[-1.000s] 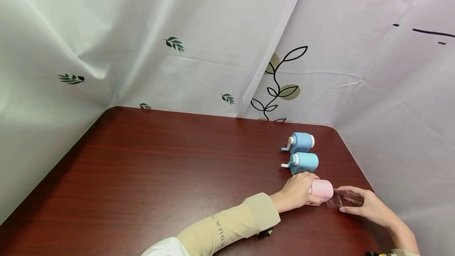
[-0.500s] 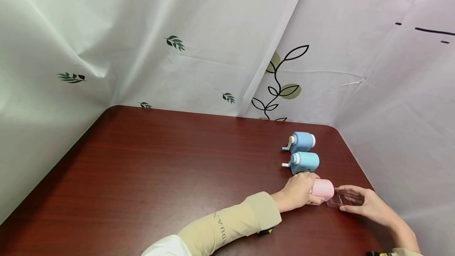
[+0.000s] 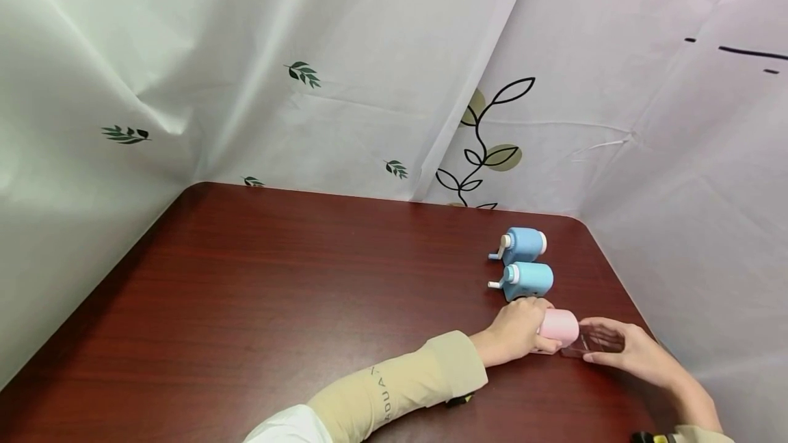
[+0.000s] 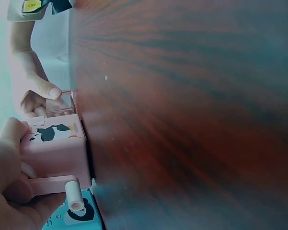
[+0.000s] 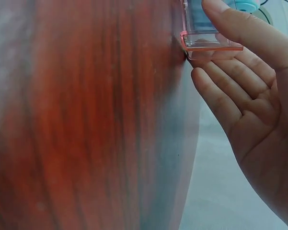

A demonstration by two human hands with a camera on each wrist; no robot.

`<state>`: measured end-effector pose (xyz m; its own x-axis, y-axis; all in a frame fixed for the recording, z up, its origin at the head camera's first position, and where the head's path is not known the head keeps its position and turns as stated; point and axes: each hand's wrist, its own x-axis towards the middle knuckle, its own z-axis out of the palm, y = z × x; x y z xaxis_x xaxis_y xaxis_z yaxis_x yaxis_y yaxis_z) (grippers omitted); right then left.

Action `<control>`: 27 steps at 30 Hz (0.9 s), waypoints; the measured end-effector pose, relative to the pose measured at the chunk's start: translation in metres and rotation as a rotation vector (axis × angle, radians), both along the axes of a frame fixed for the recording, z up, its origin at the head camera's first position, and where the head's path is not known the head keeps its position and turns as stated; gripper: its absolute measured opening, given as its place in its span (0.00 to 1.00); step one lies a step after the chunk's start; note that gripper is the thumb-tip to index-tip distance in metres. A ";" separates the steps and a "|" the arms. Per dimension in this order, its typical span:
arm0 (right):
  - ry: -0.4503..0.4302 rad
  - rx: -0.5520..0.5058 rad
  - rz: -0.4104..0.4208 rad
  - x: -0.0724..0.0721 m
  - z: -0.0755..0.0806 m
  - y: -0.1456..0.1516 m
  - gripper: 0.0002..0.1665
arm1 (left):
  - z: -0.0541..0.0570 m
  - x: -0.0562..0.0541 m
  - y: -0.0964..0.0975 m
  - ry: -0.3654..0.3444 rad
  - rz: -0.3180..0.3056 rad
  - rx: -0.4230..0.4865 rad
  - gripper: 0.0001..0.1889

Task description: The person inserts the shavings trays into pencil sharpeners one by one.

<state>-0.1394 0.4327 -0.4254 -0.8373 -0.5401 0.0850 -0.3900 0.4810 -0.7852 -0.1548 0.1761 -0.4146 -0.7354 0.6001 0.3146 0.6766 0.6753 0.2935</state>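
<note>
My left hand (image 3: pixel 523 325) grips a pink hand-crank pencil sharpener (image 3: pixel 560 327) on the table near the right edge. In the left wrist view, the pink sharpener (image 4: pixel 57 155) shows a cartoon picture and a crank with a short handle. Beside it, my right hand (image 3: pixel 637 354) holds a clear, pink-edged plastic drawer (image 3: pixel 575 347) between thumb and fingers. The right wrist view shows the drawer (image 5: pixel 213 42) with the thumb on one side and fingers on the other. Whether the drawer's far end is inside the sharpener cannot be told.
Just behind the pink sharpener stands a light-blue sharpener (image 3: pixel 531 280), with a darker blue one (image 3: pixel 524 245) beyond it. Both cranks point left. The dark red wooden table (image 3: pixel 277 292) is bordered by white curtains (image 3: pixel 246 53) at the back and sides.
My right hand has shifted slightly left with the clear drawer, toward the pink sharpener. The left hand keeps its grip and stays nearly in place.
</note>
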 end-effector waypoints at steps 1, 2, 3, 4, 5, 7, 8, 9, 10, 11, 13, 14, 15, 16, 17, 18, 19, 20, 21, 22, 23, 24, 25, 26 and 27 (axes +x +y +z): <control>-0.002 0.001 0.002 0.000 0.000 0.000 0.24 | 0.000 0.000 0.000 0.001 0.000 0.000 0.28; -0.006 0.003 0.001 0.000 0.000 0.000 0.24 | 0.000 0.000 0.000 0.000 -0.001 0.001 0.28; -0.011 0.006 0.002 -0.001 0.000 0.000 0.24 | 0.000 0.000 0.000 -0.002 -0.002 0.001 0.28; -0.014 0.010 0.003 -0.001 0.000 -0.001 0.24 | 0.000 0.001 0.000 -0.005 -0.003 0.001 0.28; -0.017 0.014 0.003 0.000 0.000 -0.001 0.24 | -0.001 0.001 0.000 -0.007 -0.005 0.000 0.28; -0.015 0.022 -0.002 0.000 0.000 -0.002 0.24 | -0.002 0.001 0.000 -0.009 -0.007 -0.002 0.28; -0.013 0.026 -0.004 0.000 0.000 -0.002 0.24 | -0.002 0.001 0.000 -0.010 -0.008 -0.003 0.28; -0.010 0.028 -0.003 0.000 0.000 -0.003 0.24 | -0.002 0.001 0.000 -0.008 -0.008 -0.001 0.28; -0.006 0.031 -0.001 0.000 0.000 -0.003 0.24 | -0.002 0.001 0.000 -0.006 -0.008 0.000 0.28; -0.001 0.034 0.001 0.000 0.000 -0.004 0.24 | -0.002 0.001 0.000 -0.002 -0.008 0.001 0.29; 0.002 0.036 0.006 -0.001 0.001 -0.006 0.24 | -0.002 0.001 0.000 0.004 -0.007 0.005 0.29; 0.001 0.038 0.010 -0.001 0.001 -0.006 0.24 | -0.002 0.001 0.000 0.007 -0.007 0.006 0.29; -0.003 0.042 0.014 -0.002 0.001 -0.007 0.24 | -0.003 0.001 0.000 0.011 -0.007 0.007 0.29; -0.005 0.047 0.016 -0.002 0.002 -0.008 0.24 | -0.003 0.001 0.000 0.014 -0.006 0.007 0.28; -0.007 0.051 0.014 -0.003 0.002 -0.009 0.25 | -0.003 0.001 0.000 0.017 -0.006 0.007 0.28; -0.013 0.055 0.014 -0.003 0.002 -0.009 0.25 | -0.003 0.001 0.001 0.018 -0.006 0.007 0.28; -0.016 0.060 0.013 -0.003 0.003 -0.010 0.25 | -0.003 0.000 0.001 0.021 -0.006 0.006 0.28; -0.020 0.064 0.013 -0.004 0.003 -0.010 0.25 | -0.003 0.000 0.001 0.021 -0.006 0.005 0.28; -0.021 0.067 0.012 -0.004 0.003 -0.010 0.25 | -0.003 0.000 0.001 0.021 -0.005 0.006 0.28; -0.018 0.069 0.010 -0.004 0.003 -0.010 0.25 | -0.004 0.000 0.001 0.020 -0.005 0.006 0.28; -0.016 0.072 0.009 -0.004 0.003 -0.011 0.25 | -0.004 0.000 0.001 0.019 -0.004 0.007 0.28; -0.010 0.074 0.007 -0.004 0.003 -0.011 0.25 | -0.004 0.000 0.001 0.018 -0.004 0.009 0.28; -0.002 0.075 0.006 -0.003 0.002 -0.011 0.25 | -0.004 0.000 0.001 0.018 -0.004 0.011 0.28; 0.003 0.075 0.004 -0.003 0.002 -0.011 0.25 | -0.004 0.000 0.001 0.017 -0.004 0.013 0.28; 0.013 0.076 0.001 -0.003 0.001 -0.011 0.25 | -0.004 0.000 0.001 0.016 -0.004 0.013 0.28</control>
<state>-0.1421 0.4214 -0.4241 -0.8360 -0.5460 0.0542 -0.3999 0.5388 -0.7415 -0.1553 0.1770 -0.4190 -0.7280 0.5984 0.3346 0.6838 0.6689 0.2914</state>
